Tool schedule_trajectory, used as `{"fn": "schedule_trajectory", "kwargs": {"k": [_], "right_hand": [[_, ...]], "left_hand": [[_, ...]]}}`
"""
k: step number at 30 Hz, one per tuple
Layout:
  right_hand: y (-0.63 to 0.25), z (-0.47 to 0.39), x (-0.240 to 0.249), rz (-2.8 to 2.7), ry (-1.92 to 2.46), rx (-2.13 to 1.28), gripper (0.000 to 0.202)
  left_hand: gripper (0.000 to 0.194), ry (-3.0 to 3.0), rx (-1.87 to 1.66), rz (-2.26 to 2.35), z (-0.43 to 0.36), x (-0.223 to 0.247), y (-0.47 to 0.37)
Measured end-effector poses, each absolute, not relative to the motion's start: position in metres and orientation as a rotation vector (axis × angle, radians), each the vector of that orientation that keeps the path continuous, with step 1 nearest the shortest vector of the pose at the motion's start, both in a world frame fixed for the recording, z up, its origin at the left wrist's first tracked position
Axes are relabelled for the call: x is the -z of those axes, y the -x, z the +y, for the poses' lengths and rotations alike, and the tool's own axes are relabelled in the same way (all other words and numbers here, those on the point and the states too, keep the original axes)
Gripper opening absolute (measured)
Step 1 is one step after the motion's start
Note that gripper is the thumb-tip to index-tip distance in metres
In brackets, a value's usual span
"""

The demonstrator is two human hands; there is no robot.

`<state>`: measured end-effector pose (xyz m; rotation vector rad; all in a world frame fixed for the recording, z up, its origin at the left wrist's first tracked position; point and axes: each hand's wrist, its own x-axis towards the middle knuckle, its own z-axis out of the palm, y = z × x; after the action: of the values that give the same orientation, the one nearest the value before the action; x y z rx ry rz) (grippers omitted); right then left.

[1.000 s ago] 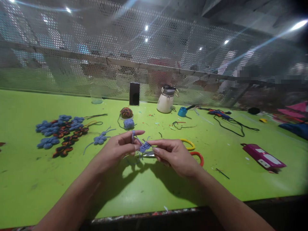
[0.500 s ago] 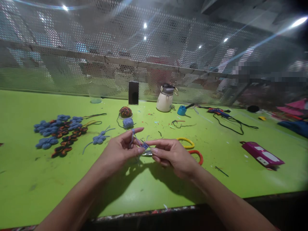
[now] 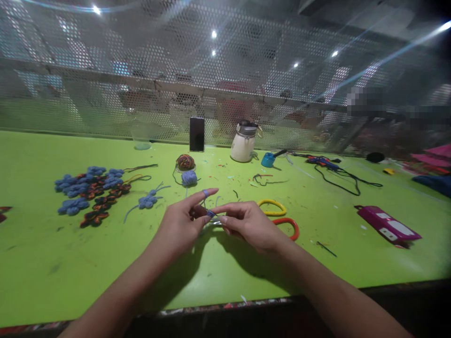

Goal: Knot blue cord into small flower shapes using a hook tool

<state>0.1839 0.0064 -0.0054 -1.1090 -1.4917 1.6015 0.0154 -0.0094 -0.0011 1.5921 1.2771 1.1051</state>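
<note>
My left hand (image 3: 181,223) pinches a small piece of blue-violet crochet (image 3: 210,213) between thumb and fingers. Blue yarn loops round its raised index finger. Against the piece, my right hand (image 3: 252,225) closes its thumb and index finger on a thin tool that looks like a crochet hook (image 3: 217,217), mostly hidden. Scissors with yellow and orange handles (image 3: 296,228) lie beneath that hand. Beyond the hands sit a blue yarn ball (image 3: 189,178) and a multicoloured yarn ball (image 3: 185,162). A single blue crochet flower (image 3: 148,201) rests to the left.
Several blue and dark-orange crochet flowers (image 3: 72,205) lie at left. Along the back stand a phone (image 3: 197,134), a pale jug (image 3: 242,148) and a blue pot (image 3: 268,160). Toward the right are a glue gun (image 3: 322,163) with its cord and a purple power strip (image 3: 387,224).
My left index finger has swung slightly right, and the hands sit closer together over the crochet piece. The whole view has shifted a little.
</note>
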Motion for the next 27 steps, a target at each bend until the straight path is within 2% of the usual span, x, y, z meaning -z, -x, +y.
{"fn": "schedule_trajectory", "kwargs": {"k": [3, 5, 12, 16, 19, 27], "right_hand": [[-0.179, 0.008, 0.012, -1.293, 1.048, -1.725, 0.027], [-0.176, 0.006, 0.014, -1.194, 0.928, -1.774, 0.029], [-0.177, -0.001, 0.014, -1.222, 0.706, -1.711, 0.030], [-0.184, 0.001, 0.009, -1.430, 0.810, -1.550, 0.030], [-0.187, 0.002, 0.004, -1.533, 0.879, -1.425, 0.029], [-0.190, 0.003, 0.005, -1.570, 0.879, -1.376, 0.025]], "left_hand": [[0.038, -1.785, -1.254, 1.368, -0.014, 0.006, -0.022], [0.035, -1.720, -1.362, 1.371, -0.015, 0.006, -0.025], [0.054, -1.018, -1.262, 0.977, -0.008, -0.005, -0.014], [0.056, -1.017, -1.200, 0.952, -0.006, -0.007, -0.007], [0.050, -1.029, -1.183, 0.938, -0.007, -0.009, -0.006], [0.049, -0.978, -1.179, 0.912, -0.011, -0.012, -0.007]]}}
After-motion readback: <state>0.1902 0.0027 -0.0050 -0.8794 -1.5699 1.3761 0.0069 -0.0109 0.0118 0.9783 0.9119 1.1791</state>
